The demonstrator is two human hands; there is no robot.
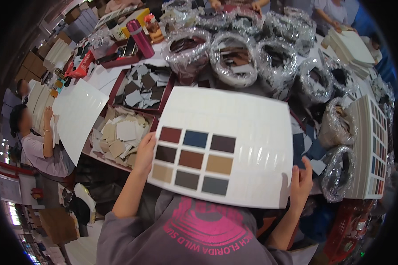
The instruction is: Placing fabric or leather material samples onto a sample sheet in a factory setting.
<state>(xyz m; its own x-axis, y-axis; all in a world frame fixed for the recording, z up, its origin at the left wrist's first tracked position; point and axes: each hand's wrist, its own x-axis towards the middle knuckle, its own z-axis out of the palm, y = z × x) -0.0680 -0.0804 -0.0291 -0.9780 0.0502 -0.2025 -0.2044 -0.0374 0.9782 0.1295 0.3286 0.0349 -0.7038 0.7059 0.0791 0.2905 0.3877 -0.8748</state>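
Note:
A large white swatch board is tilted up before me, with rows of coloured squares in red, blue, brown, tan and grey on its left half. My left hand grips its left edge, fingers mostly behind the board. At the lower right edge, my right hand holds it from the side, one finger stretched upward off the board. Just beyond my left hand sits a box of beige and white loose swatches. Behind that stands a box of dark and grey swatches. Navy and white pieces lie beyond my right hand.
Several plastic-wrapped round containers of pieces line the table's far and right sides. A stack of boards stands at right, above a red crate. A pink flask stands at back left. Co-workers sit around; one handles a white sheet.

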